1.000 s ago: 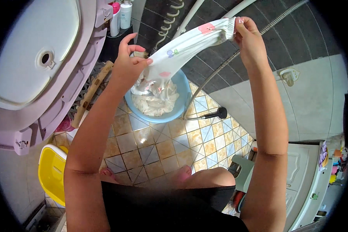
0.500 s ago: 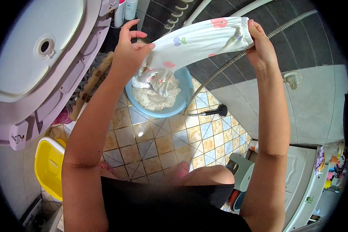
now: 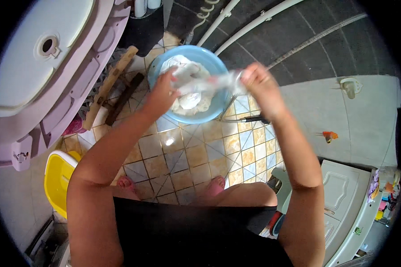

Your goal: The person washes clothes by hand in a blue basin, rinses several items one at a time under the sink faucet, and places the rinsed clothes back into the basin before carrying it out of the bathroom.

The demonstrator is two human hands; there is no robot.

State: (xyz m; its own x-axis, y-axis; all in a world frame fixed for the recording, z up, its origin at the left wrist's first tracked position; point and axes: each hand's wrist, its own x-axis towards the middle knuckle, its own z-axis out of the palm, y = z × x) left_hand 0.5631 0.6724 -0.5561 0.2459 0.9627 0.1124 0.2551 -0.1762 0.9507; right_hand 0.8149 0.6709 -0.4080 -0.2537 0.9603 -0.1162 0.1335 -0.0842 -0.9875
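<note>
A white garment (image 3: pixel 211 83) with coloured prints is stretched between my two hands, smeared by motion. My right hand (image 3: pixel 260 86) is closed on its bunched right end, over the right rim of a light blue basin (image 3: pixel 189 116). My left hand (image 3: pixel 164 91) grips its other end above the left part of the basin; its fingertips are blurred. Below the garment, a crumpled heap of white cloth (image 3: pixel 179 63) lies in the basin, partly hidden by my hands and the held garment.
The basin stands on the tiled floor (image 3: pixel 178 147). To its right lies a black shower head (image 3: pixel 256 119) on a hose. A wooden bar (image 3: pixel 109 91) and a lilac baby bath (image 3: pixel 91 73) are at the left, with a yellow tub (image 3: pixel 58 182) nearer. Pipes (image 3: pixel 254 24) run along the dark wall.
Both hands have come down and nearer the basin. The garment, spread out and raised before, is now lower and bunched, swinging between them. The basin appears farther down the view.
</note>
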